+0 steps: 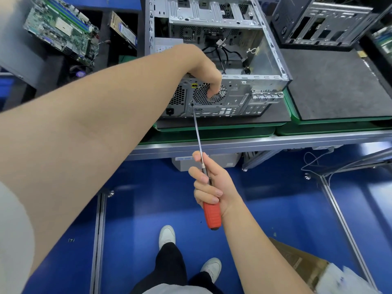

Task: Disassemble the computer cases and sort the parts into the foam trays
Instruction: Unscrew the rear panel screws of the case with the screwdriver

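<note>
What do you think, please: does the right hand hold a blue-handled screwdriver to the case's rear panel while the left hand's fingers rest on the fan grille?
Not quite: the head view shows the screwdriver handle is red, not blue. The right hand, rear panel, left hand and fan grille are as you say.

My left hand [203,68] hides computer case [267,60] fan grille [212,100] top. At screwdriver [212,215] tip, screw too small to tell. Second case [322,20] cut at top.
</note>
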Motion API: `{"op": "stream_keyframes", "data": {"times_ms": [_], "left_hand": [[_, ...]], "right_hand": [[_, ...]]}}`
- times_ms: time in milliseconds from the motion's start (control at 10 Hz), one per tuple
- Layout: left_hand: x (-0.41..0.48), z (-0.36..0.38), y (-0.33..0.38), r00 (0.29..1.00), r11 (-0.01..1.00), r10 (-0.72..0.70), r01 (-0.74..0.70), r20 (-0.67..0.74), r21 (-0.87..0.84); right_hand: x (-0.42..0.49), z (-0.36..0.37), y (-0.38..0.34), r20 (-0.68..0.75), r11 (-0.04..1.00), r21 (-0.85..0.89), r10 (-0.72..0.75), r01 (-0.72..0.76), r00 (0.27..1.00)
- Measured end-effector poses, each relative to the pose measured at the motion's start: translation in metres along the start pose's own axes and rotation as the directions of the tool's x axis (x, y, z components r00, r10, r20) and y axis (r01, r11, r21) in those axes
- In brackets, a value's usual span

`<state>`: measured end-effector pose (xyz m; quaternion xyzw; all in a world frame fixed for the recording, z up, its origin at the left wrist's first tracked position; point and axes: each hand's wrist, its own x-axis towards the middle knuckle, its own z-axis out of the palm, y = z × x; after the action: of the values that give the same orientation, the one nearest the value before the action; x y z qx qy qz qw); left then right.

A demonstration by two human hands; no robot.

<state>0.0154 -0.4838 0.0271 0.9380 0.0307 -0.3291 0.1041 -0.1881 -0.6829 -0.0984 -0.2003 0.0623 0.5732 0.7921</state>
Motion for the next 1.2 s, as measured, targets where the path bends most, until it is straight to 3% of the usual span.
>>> {"op": "stream_keyframes", "data": {"times_ms": [200,300,400,500,600,700,800,900,1000,1100,1200], "left_hand": [[-0.001,-0.001,0.003,0.999,0.999,-0.033,0.032,0.031,0.012],[-0.005,-0.002,0.004,0.999,0.999,-0.031,0.029,0.043,0.030],[-0.004,-0.003,0.005,0.998,0.999,-0.027,0.025,0.054,0.049],[-0.004,-0.004,0.005,0.998,0.997,-0.033,0.029,0.055,0.069],[-0.005,-0.003,0.004,0.999,0.997,-0.028,0.025,0.045,0.069],[-0.011,-0.004,0.005,0.999,0.999,-0.015,0.014,0.033,0.040],[-0.012,-0.004,0.005,0.999,0.999,-0.020,0.018,0.044,0.041],[-0.012,-0.004,0.004,0.999,0.999,-0.028,0.026,0.045,0.038],[-0.011,-0.004,0.004,0.999,0.998,-0.022,0.021,0.033,0.052],[-0.006,-0.004,0.004,0.999,0.998,-0.018,0.016,0.037,0.067],[-0.003,-0.002,0.005,0.999,0.998,-0.009,0.007,0.040,0.068]], "right_hand": [[-0.003,0.002,-0.001,-0.198,0.972,-0.232,-0.096,0.049,0.976],[-0.005,0.008,-0.005,-0.343,0.842,-0.539,-0.250,0.029,0.905],[-0.006,0.017,-0.005,-0.404,0.340,-0.908,-0.558,-0.245,0.725],[-0.002,0.015,0.007,-0.301,-0.153,-0.759,-0.780,-0.633,0.549],[0.001,0.015,0.008,-0.297,-0.046,-0.854,-0.774,-0.518,0.559],[-0.004,0.019,-0.009,-0.460,0.584,-0.801,-0.457,-0.134,0.761],[-0.013,0.020,-0.017,-0.280,0.925,-0.374,-0.180,0.065,0.943],[-0.013,0.020,-0.009,-0.109,0.990,0.124,-0.051,0.064,0.993],[-0.005,0.023,-0.002,-0.086,0.974,0.226,-0.003,0.022,0.996],[-0.004,0.022,-0.002,-0.335,0.910,-0.411,-0.205,0.053,0.920],[-0.002,0.022,-0.001,-0.400,0.167,-0.909,-0.602,-0.381,0.691]]}}
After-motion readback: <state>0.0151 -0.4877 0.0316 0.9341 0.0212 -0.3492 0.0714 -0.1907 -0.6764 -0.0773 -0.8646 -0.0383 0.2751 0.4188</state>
